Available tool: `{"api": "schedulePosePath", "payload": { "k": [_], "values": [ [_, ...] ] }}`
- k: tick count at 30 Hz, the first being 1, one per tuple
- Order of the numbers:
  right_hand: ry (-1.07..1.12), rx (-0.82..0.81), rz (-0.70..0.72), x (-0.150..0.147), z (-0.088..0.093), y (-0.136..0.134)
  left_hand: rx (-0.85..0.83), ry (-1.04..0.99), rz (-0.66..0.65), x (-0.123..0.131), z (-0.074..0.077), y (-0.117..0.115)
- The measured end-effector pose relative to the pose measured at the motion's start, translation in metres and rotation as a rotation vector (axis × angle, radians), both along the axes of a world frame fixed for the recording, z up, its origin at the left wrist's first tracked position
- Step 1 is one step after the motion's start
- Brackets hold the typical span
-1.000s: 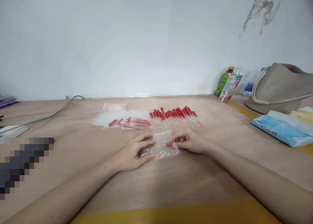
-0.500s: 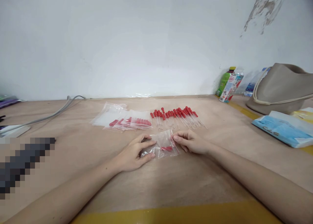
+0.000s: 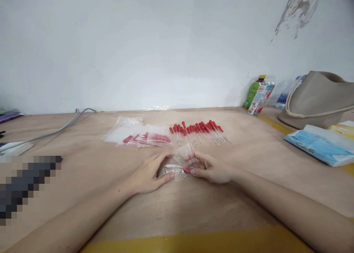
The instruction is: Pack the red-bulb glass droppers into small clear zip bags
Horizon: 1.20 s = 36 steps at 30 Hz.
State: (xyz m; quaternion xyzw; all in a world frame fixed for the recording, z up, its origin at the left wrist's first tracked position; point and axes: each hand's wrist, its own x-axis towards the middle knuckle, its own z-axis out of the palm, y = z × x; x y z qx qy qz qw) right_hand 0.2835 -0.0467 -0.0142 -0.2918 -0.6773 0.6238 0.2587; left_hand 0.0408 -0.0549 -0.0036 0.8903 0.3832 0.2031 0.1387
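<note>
In the head view, a clear zip-lock bag with a red-bulbed dropper inside lies between both hands. The dropper's red bulb shows near my right thumb. My left hand curves round the bag's left end, thumb in front and fingers behind. At the right end, my right hand grips the bag by its side, with fingers partly seen through the film. Behind the hands lie filled zip-lock bags, overlapping, with red bulbs inside. Several loose droppers with red bulbs and thin clear stems lie beside them.
At the back right stand a green bottle and a carton-like drink bottle. A grey-beige bag or hat with a cord is nearby, with a blue packet in front. A grey cable runs along the left.
My right hand has moved slightly left and closed further over the bag's right end, bending it upward. The left hand has stayed nearly in place. The bags and droppers behind are unmoved.
</note>
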Motion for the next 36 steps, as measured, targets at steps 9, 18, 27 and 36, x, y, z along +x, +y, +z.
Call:
{"api": "schedulePosePath", "payload": {
  "k": [9,18,27,36],
  "values": [
    [-0.072,-0.054,0.026,0.010,0.005,0.011,-0.011,0.037,-0.081,-0.007,0.000,0.003],
    [-0.486,0.577,-0.764,0.004,0.022,0.066,-0.015,0.090,-0.103,-0.007,0.000,0.004],
    [-0.828,0.586,-0.740,-0.074,0.031,0.109,-0.022,0.107,-0.104,-0.008,-0.001,0.004],
    [-0.888,0.498,-0.741,-0.088,0.031,0.118,-0.006,0.101,-0.122,-0.006,0.000,0.004]
  ]
}}
